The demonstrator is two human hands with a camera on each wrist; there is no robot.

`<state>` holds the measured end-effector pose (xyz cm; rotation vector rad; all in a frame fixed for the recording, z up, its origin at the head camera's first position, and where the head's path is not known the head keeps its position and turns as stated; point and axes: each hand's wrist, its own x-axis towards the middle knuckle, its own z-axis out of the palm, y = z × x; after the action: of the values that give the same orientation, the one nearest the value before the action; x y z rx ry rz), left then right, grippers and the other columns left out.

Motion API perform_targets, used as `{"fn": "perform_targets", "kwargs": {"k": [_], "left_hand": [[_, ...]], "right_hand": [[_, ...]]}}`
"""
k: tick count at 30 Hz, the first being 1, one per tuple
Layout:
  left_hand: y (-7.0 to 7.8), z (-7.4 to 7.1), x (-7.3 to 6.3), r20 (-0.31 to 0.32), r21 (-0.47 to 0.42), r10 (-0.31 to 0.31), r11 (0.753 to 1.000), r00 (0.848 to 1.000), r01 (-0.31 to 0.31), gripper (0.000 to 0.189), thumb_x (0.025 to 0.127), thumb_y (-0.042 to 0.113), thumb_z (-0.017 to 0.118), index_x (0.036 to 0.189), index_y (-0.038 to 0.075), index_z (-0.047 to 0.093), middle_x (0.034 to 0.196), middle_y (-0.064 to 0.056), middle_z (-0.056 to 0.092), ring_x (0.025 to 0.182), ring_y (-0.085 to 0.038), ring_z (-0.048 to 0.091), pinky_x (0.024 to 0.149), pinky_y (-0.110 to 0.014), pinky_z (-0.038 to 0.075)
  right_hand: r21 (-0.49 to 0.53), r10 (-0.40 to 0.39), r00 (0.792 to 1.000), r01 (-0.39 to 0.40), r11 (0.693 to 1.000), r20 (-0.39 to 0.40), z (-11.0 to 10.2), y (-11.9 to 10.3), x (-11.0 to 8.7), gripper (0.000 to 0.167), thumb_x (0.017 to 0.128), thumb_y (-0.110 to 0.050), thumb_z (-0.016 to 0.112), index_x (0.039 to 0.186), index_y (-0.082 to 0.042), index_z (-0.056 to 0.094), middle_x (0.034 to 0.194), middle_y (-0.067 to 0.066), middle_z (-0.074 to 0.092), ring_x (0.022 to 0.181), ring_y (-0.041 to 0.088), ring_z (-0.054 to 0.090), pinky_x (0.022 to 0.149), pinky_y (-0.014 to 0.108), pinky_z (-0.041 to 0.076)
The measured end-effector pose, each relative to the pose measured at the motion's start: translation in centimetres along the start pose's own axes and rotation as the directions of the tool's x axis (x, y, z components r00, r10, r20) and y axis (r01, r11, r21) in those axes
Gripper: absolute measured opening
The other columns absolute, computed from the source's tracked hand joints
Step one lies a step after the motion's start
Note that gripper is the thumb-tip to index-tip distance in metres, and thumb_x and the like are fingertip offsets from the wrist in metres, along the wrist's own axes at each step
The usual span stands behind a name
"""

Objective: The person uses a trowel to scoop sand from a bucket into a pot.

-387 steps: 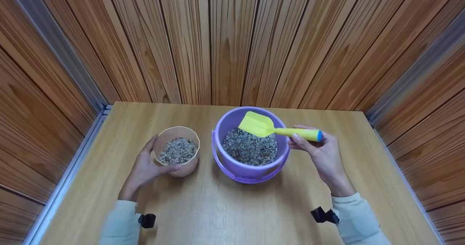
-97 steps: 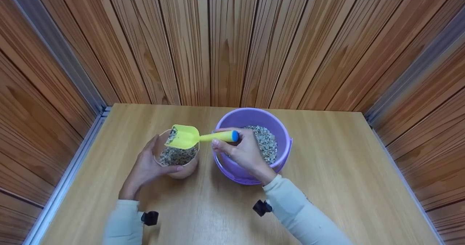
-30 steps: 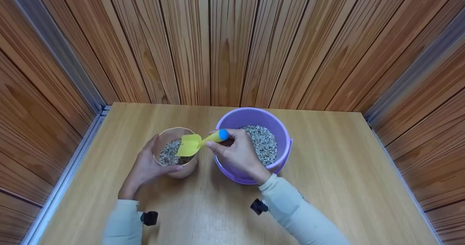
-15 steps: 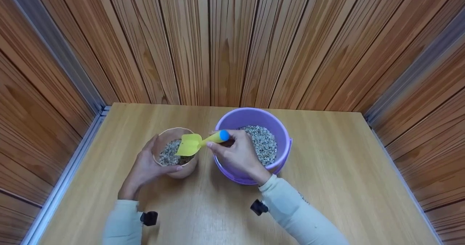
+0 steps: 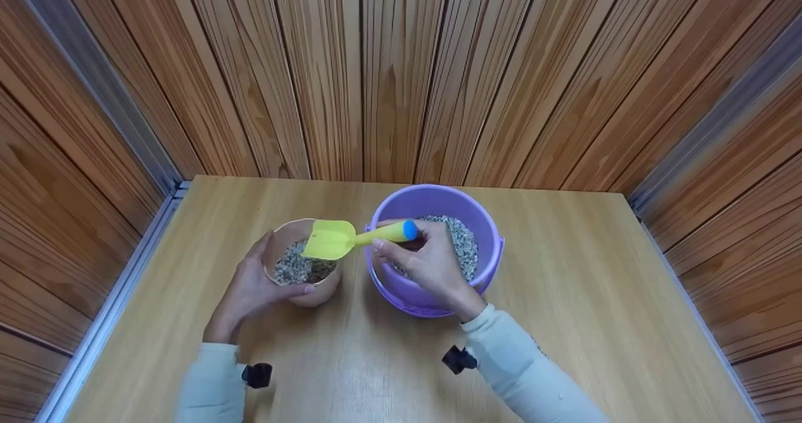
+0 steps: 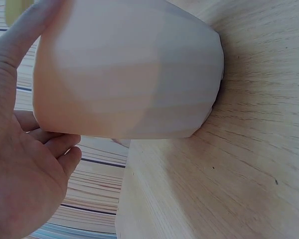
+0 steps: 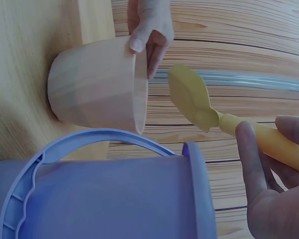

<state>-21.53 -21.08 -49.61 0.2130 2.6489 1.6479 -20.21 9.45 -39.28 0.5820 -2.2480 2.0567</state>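
Observation:
My left hand (image 5: 254, 288) grips a peach faceted flower pot (image 5: 322, 292), thumb on the near side and fingers behind. The pot stands upright on the table, partly filled with grey gravel (image 5: 291, 265) that looks darker and browner at right. In my right hand (image 5: 432, 263) is the handle of a yellow toy shovel (image 5: 332, 239) with a blue end cap. Its bare-looking blade hangs above the pot's right side, clear of the rim in the right wrist view. Below and behind that hand stands a purple bucket (image 5: 432, 203) holding more gravel (image 5: 463, 247).
The bucket's purple handle (image 7: 104, 134) hangs down on its near side. Wood-plank walls (image 5: 401, 78) rise behind and beside the light wood table (image 5: 376, 360). A metal rail (image 5: 119, 304) runs along the left edge.
The right hand has brought the shovel from above the bucket to the pot, with gravel on it earlier. Just now the blade rises and shifts slightly right. The left hand keeps its grip.

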Motion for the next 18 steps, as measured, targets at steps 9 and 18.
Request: {"fn": "perform_targets", "kwargs": {"k": [9, 18], "left_hand": [[0.2, -0.1, -0.2, 0.016, 0.007, -0.051, 0.999, 0.999, 0.050, 0.135, 0.064, 0.038, 0.098, 0.161, 0.000, 0.012, 0.164, -0.023, 0.020, 0.150, -0.041, 0.021, 0.121, -0.058, 0.020], [0.1, -0.1, 0.0, 0.015, 0.025, -0.066, 0.997, 0.998, 0.066, 0.135, 0.064, 0.042, 0.097, 0.162, 0.002, 0.012, 0.165, -0.021, 0.020, 0.151, -0.041, 0.020, 0.120, -0.058, 0.022]], "right_hand": [[0.067, 0.029, 0.999, -0.031, 0.997, 0.022, -1.7, -0.7, -0.8, 0.030, 0.091, -0.005, 0.076, 0.118, 0.006, 0.070, 0.102, 0.019, 0.073, 0.085, 0.033, 0.075, 0.077, 0.043, 0.062], [0.091, 0.024, 1.000, -0.025, 0.996, 0.008, -4.0, -1.2, -1.8, 0.033, 0.095, -0.005, 0.071, 0.123, 0.010, 0.066, 0.107, 0.022, 0.072, 0.089, 0.041, 0.073, 0.080, 0.044, 0.061]]}}
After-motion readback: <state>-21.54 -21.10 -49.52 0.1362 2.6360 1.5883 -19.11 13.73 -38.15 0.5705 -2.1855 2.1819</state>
